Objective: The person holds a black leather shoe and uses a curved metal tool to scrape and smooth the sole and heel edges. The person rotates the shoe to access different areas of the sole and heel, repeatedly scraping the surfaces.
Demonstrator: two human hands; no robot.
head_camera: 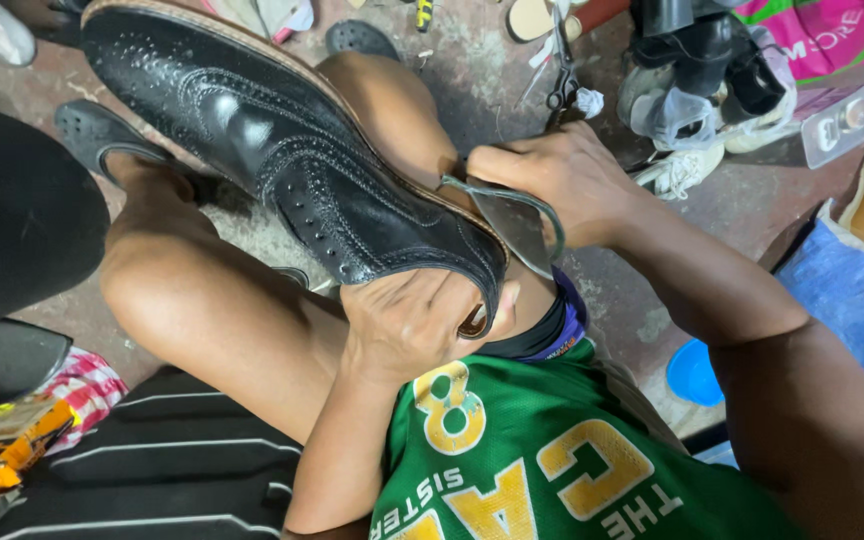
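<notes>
A glossy black leather brogue shoe with punched decoration and a tan welt (282, 150) lies diagonally across the person's bare knees, toe toward 11 o'clock near the top-left corner, heel toward 5 o'clock at the middle of the view. The left hand (407, 325) cups the heel end from below, fingers curled narrow around the back of the upper, thumb side pressed against the leather. The right hand (562, 180), at 3 o'clock from the heel, is closed around a flat grey metal blade with a thin cord looped round its back (517, 225); its tip sits against the sole edge near the heel (whether it actually bites into the seam I cannot tell).

The shoe looks fairly heavy and stiff: a thick sole, firm heel counter, structured toe. The polished upper is probably slippery under a palm and would mark easily from the blade, so the surest hold seems to be where the left hand already is, wrapped round the heel with the shoe braced on the thigh. The welt gives a harder, less slick edge for fingertips.

On the concrete floor (472, 70) at 12 to 1 o'clock lie dark scissors (562, 85), a pile of worn shoes (697, 70) and a clear plastic case (840, 122). A dark perforated sandal (102, 135) is on the foot at 9 o'clock.
</notes>
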